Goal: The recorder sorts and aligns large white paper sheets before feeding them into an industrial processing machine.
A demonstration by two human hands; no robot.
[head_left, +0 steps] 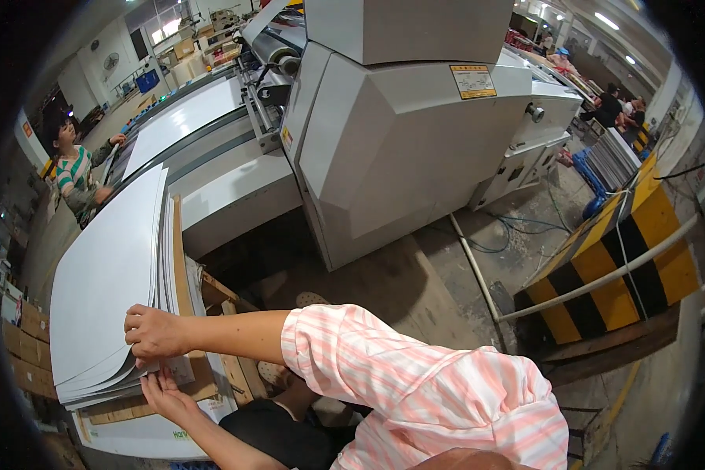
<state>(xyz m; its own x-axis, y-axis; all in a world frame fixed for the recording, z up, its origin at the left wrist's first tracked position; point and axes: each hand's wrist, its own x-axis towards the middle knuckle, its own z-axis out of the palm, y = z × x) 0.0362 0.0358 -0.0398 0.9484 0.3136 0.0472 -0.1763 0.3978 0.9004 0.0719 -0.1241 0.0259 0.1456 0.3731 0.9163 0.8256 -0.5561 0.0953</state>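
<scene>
A tall stack of large white sheets (pixel 106 274) lies to my left, its upper sheets bent up along the edge nearest me. My right hand (pixel 157 333) reaches across from the pink-striped sleeve and is closed on that lifted edge. Just below it, my left hand (pixel 167 393) is turned palm up at the side of the stack, its fingers apart and their tips against the lower sheets. Brown board (pixel 182 258) shows along the side of the stack, and a wooden pallet (pixel 243 376) stands beside it.
A big grey machine (pixel 399 149) with rollers (pixel 274 51) stands ahead, its white-sheeted bed running left. Beyond the stack, a person in a striped top (pixel 74 168) touches that bed. A yellow-black striped barrier (pixel 611 258) and a pale pipe (pixel 474 266) are on the right.
</scene>
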